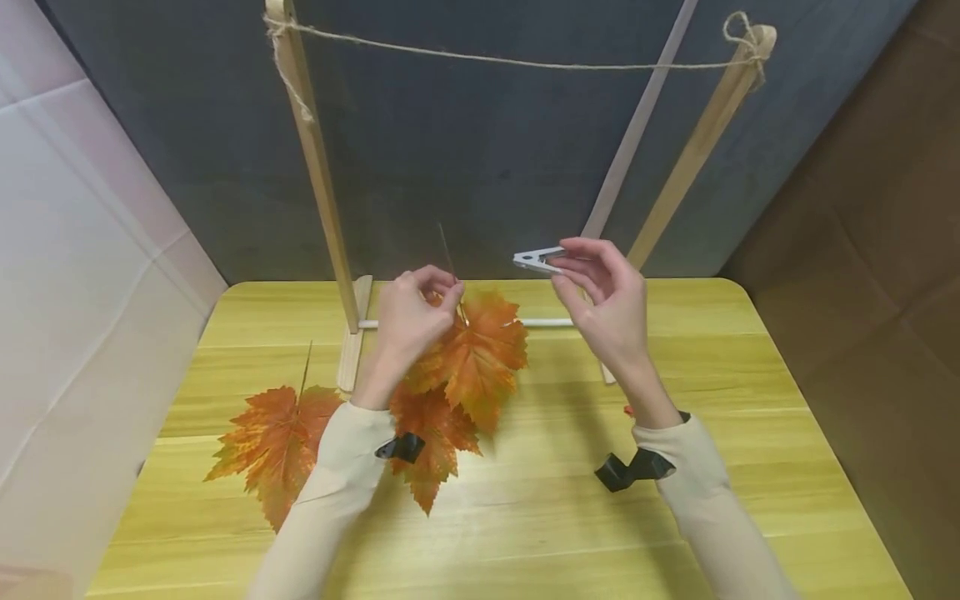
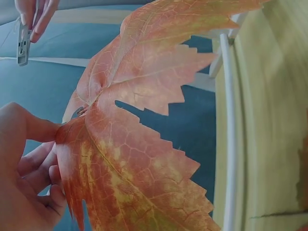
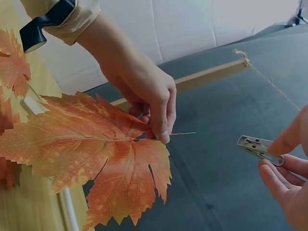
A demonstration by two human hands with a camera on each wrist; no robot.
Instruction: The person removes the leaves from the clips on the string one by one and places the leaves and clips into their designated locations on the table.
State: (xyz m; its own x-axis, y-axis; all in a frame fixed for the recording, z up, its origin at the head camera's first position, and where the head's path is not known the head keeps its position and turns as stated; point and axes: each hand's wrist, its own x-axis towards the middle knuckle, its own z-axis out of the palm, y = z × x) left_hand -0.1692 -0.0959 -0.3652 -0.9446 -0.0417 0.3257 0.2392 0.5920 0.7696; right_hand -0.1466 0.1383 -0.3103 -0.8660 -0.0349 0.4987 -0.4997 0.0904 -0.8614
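My left hand [image 1: 420, 321] pinches an orange maple leaf [image 1: 483, 354] near the base of its stem, and the thin stem points up past the fingertips. The leaf hangs above the table, its blade spread wide in the left wrist view [image 2: 139, 159]. Off to the right, my right hand [image 1: 607, 300] holds a grey-white clothespin [image 1: 534, 260] by its handle end between thumb and fingers. The clip's tip points left toward the leaf, with a gap between them. In the right wrist view the clothespin [image 3: 260, 149] shows its metal spring.
A twine line [image 1: 480, 58] runs between two wooden posts [image 1: 318, 167] above and beyond my hands. A white rod [image 1: 547, 322] joins the stand's feet. Two more maple leaves lie on the wood-grain table [image 1: 540, 517], one leaf [image 1: 277, 446] at left, another leaf [image 1: 431, 442] below the held one.
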